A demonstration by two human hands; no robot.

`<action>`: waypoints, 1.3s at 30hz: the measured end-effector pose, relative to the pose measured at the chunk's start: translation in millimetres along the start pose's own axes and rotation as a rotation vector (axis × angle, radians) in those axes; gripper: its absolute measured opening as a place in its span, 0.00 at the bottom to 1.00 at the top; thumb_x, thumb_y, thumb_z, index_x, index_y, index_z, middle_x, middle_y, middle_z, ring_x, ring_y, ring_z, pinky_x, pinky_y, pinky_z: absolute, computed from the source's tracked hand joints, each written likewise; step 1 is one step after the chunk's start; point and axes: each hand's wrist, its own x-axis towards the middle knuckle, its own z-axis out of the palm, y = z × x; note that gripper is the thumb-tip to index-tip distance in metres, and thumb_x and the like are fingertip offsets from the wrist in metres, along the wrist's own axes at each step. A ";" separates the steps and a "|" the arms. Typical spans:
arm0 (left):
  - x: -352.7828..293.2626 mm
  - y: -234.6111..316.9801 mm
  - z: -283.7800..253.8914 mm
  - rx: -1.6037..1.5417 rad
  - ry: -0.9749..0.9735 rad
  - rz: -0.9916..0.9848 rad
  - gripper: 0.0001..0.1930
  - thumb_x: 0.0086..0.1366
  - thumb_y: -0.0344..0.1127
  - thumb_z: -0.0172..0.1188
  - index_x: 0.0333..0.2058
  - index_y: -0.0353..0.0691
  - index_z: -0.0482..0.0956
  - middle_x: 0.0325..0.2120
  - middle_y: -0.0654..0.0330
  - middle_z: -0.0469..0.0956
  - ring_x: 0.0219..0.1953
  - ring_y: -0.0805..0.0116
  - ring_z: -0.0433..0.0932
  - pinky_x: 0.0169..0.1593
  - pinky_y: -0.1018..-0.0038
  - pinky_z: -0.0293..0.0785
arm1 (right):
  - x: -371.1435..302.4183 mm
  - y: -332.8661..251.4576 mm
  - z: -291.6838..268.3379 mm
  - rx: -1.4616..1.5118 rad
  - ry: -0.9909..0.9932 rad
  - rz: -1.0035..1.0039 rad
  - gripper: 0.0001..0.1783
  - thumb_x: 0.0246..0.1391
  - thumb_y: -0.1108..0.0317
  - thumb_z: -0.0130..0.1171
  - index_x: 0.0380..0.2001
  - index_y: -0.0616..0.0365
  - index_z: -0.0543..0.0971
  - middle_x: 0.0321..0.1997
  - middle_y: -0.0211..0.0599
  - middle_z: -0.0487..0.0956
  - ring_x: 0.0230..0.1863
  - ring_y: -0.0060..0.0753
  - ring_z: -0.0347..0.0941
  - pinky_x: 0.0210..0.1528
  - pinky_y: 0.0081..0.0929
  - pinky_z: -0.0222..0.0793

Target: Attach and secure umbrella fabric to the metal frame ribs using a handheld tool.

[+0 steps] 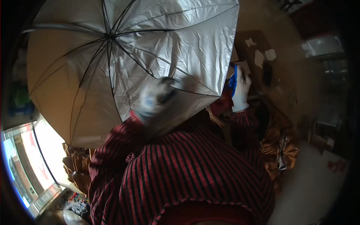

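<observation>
An opened umbrella point(198, 48) with a silvery, creased inner side and thin black ribs spreads across the upper left and middle. Its ribs meet at a dark hub point(109, 36). My left hand point(152, 98), in a whitish glove, is over the canopy's near part beside a rib; motion smears its fingers. Just past the canopy's right corner is my right hand point(242, 87), gloved in white with its fingers curled. A blue strip point(234, 80) shows along that hand's left side; whether it is held or part of the glove is unclear.
A brown surface point(279, 71) with pale scraps point(258, 58) and a dark flat object point(267, 73) lies at the right. Brown-orange bundled cloth point(277, 150) is at my right, more brown bundles point(77, 163) at my left. A bright window or doorway point(35, 157) stands far left.
</observation>
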 end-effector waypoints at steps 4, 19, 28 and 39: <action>-52.8 -48.8 -68.0 0.180 0.265 -0.753 0.29 0.53 0.34 0.68 0.54 0.39 0.70 0.43 0.50 0.73 0.42 0.53 0.76 0.43 0.65 0.74 | -4.9 -64.4 26.6 0.065 0.048 -0.136 0.11 0.60 0.66 0.56 0.41 0.61 0.79 0.21 0.23 0.72 0.19 0.11 0.63 0.21 0.13 0.59; -52.2 -97.5 -1.2 0.401 -0.171 -1.173 0.17 0.56 0.35 0.56 0.42 0.35 0.66 0.40 0.48 0.74 0.40 0.50 0.80 0.40 0.62 0.78 | -47.9 6.0 277.6 -1.417 -0.610 -0.987 0.16 0.50 0.63 0.52 0.43 0.52 0.76 0.48 0.36 0.68 0.53 0.39 0.62 0.45 0.43 0.60; -62.3 -94.8 6.4 0.238 -0.017 -1.172 0.24 0.53 0.40 0.61 0.45 0.38 0.64 0.43 0.47 0.74 0.41 0.46 0.78 0.43 0.56 0.74 | 9.2 -4.1 258.0 -1.251 -0.636 -0.830 0.16 0.51 0.71 0.52 0.45 0.53 0.73 0.47 0.38 0.70 0.48 0.38 0.72 0.42 0.40 0.72; -66.9 -98.0 2.3 0.115 0.091 -1.197 0.21 0.53 0.45 0.59 0.44 0.43 0.70 0.45 0.49 0.74 0.44 0.48 0.76 0.44 0.56 0.73 | 35.0 -33.1 248.0 -0.936 -0.715 -0.778 0.27 0.45 0.59 0.58 0.52 0.52 0.73 0.51 0.47 0.74 0.49 0.51 0.72 0.51 0.45 0.68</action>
